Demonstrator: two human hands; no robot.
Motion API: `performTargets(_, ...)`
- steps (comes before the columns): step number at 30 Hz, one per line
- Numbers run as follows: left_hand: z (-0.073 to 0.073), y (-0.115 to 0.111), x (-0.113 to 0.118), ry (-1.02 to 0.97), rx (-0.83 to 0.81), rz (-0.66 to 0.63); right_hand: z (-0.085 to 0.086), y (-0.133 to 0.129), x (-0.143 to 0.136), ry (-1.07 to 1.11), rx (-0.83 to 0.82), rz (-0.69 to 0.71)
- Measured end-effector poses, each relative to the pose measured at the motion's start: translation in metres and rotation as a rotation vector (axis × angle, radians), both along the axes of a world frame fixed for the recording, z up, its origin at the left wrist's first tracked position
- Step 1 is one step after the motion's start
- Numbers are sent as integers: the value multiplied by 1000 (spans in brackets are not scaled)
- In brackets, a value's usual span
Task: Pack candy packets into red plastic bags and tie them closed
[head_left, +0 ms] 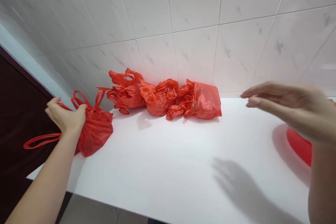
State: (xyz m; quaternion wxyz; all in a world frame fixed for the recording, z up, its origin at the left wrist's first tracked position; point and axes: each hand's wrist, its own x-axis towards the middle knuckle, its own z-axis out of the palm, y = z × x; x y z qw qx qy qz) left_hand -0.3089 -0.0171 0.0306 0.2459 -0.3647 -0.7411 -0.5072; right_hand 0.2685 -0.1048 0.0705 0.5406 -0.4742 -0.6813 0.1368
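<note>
Four red plastic bags are at a white worktop [162,161]: three in a row near the tiled wall [194,3], one at the left end. The left hand [67,117] is at the top of that left-end bag [96,133], thumb and fingers parted around it; how firm its grip is cannot be told. The right hand [291,106] is raised with its grip open and nothing in it, over one red object [298,143] (partly hidden by the wrist). The left-end bag is bulging and creased, with thin handle loops sticking out.
</note>
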Motion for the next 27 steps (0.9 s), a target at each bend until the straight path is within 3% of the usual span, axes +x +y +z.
performTargets(1,8,0,12,-29,45,36,-2,3,2,-83,-33,69)
performTargets(3,21,2,42,51,128,-24,-10,11,3,-237,-130,192)
performTargets(6,30,10,95,254,200,-306,-31,25,-9,-449,-396,264)
performTargets(8,24,19,134,308,167,-584,-46,32,-29,-628,-621,290)
performTargets(10,10,29,174,345,8,-869,-62,37,-53,-828,-851,312)
performTargets(13,-17,45,227,416,-426,-1159,-82,40,-87,-990,-973,373)
performTargets(15,-33,56,250,356,-648,-1132,-92,38,-103,-1056,-1019,385)
performTargets(18,-51,71,264,215,-722,-1027,-98,34,-117,-1127,-1065,348)
performTargets(22,-59,88,258,64,-631,-995,-97,30,-122,-1131,-1062,353)
performTargets(27,-46,88,247,-176,-344,-1050,-94,33,-120,-1114,-1050,357)
